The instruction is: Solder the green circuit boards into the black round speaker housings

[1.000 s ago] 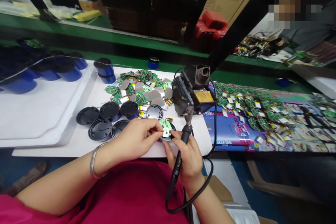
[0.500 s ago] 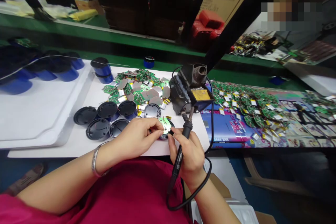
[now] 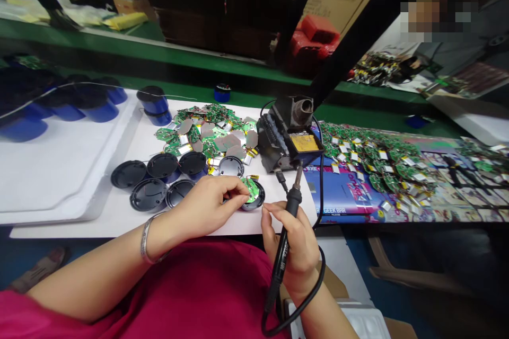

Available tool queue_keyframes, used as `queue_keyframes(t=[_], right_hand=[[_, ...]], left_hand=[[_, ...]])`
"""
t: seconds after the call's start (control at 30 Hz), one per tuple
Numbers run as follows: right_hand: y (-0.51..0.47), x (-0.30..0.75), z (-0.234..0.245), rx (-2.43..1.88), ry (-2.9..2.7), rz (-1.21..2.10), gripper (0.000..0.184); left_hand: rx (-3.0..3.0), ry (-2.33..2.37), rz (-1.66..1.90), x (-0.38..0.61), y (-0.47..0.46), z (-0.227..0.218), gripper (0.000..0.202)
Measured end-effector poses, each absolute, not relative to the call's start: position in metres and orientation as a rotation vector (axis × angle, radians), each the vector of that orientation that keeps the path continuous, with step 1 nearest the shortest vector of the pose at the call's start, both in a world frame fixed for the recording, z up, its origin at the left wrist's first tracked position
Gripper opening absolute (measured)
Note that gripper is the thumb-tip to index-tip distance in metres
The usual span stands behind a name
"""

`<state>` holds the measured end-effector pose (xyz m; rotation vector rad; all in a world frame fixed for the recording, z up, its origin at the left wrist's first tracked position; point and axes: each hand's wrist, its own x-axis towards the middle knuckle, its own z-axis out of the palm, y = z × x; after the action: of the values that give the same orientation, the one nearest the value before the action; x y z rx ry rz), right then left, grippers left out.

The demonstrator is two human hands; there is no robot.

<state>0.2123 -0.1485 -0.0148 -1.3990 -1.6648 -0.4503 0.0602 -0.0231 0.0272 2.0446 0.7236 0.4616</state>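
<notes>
My left hand (image 3: 214, 204) is pinched at the left edge of a green circuit board (image 3: 252, 192), and its fingertips hide that edge. The board lies tilted in a round black housing (image 3: 258, 202) near the table's front. In my right hand (image 3: 300, 243) is a soldering iron (image 3: 283, 254), held against the palm with its metal tip pointing up and away. Thumb and forefinger of that hand meet just right of the housing; whether something thin is between them cannot be made out. Several open black housings (image 3: 148, 195) stand left of my left hand.
Behind the hands lies a heap of circuit boards (image 3: 222, 135). A soldering iron stand (image 3: 288, 135) with a yellow sponge (image 3: 304, 142) is beside it. More boards with batteries (image 3: 382, 161) spread to the right. A white foam tray (image 3: 79, 169) holds blue cylinders (image 3: 99, 108). The iron's cord loops at right.
My right hand and the soldering iron have moved right, away from the housing, baring more of its rim. My left hand has stayed nearly in place at the board.
</notes>
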Motion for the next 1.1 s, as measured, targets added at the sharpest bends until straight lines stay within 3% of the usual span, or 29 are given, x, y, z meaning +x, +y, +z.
queue_keyframes(t=[0.63, 0.8, 1.1], right_hand=[[-0.128, 0.234, -0.009, -1.193, -2.058, -0.318, 0.032], [-0.144, 0.242, -0.013, -1.29, -2.011, -0.233, 0.039], [-0.152, 0.231, -0.014, -1.323, -1.875, -0.253, 0.041]], left_hand=[[2.188, 0.737, 0.499, 0.062, -0.022, 0.026, 0.011], [2.176, 0.68, 0.65, 0.059, -0.025, 0.025, 0.011], [2.121, 0.684, 0.579, 0.065, -0.026, 0.024, 0.011]])
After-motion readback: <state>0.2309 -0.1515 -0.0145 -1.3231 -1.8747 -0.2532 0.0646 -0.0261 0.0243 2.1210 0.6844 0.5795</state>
